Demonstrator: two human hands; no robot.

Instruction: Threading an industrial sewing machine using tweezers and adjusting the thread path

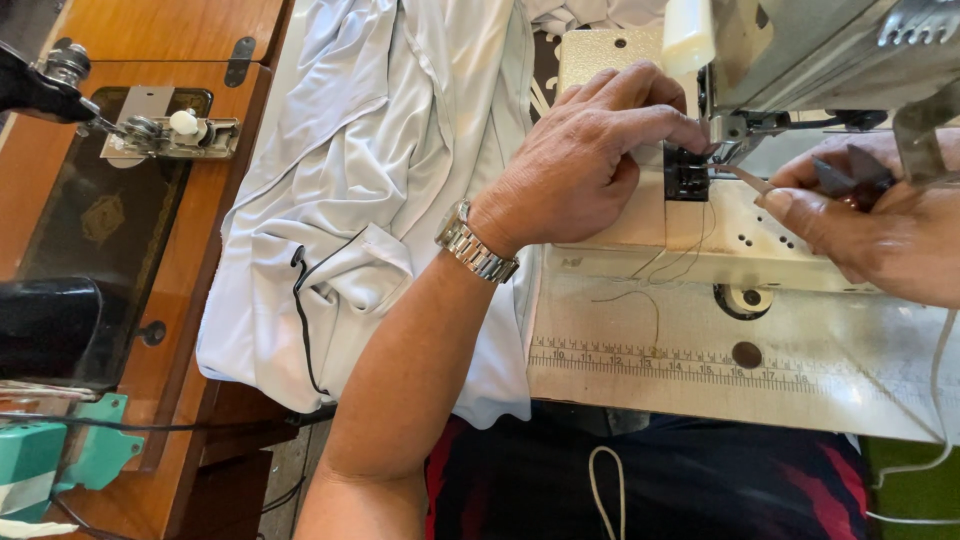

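My left hand (pixel 590 150), with a metal watch (pixel 476 245) on its wrist, reaches across the bed of a cream sewing machine (pixel 700 250). Its fingertips pinch a small black fabric piece (pixel 686 176) at the presser foot. My right hand (pixel 880 235) comes in from the right and grips a small dark-handled tool (pixel 848 176). The tool's pale tip points at the needle area, close to the black piece. Thin loose threads (pixel 655 300) trail down over the bed.
A pale grey garment (pixel 380 150) lies heaped left of the machine. A ruler strip (pixel 680 360) runs along the table's front. At the far left stands a wooden table (pixel 190 260) with a black sewing machine (pixel 50 330). A white cord (pixel 935 400) hangs at the right.
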